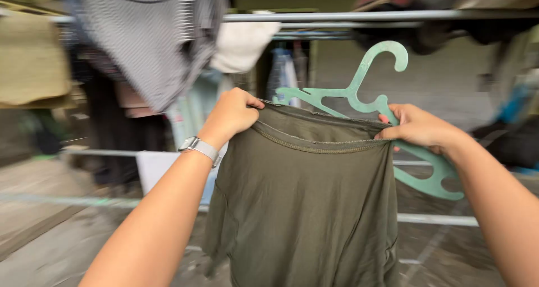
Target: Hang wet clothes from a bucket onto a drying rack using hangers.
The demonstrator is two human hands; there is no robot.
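An olive green t-shirt (303, 203) hangs down in front of me, held up by its neckline. My left hand (231, 114), with a silver watch (199, 148) on the wrist, pinches the left side of the collar. My right hand (418, 129) grips the right side of the collar together with a pale green plastic hanger (365, 93). The hanger sits behind the collar, its hook pointing up and right, and its lower right arm shows past my right wrist.
A metal rail (337, 16) runs across the top with a grey striped garment (146, 40), a white cloth (241, 43) and dark clothes draped over it. Lower rails (438, 219) of the rack cross behind the shirt. A concrete floor (45, 231) lies below.
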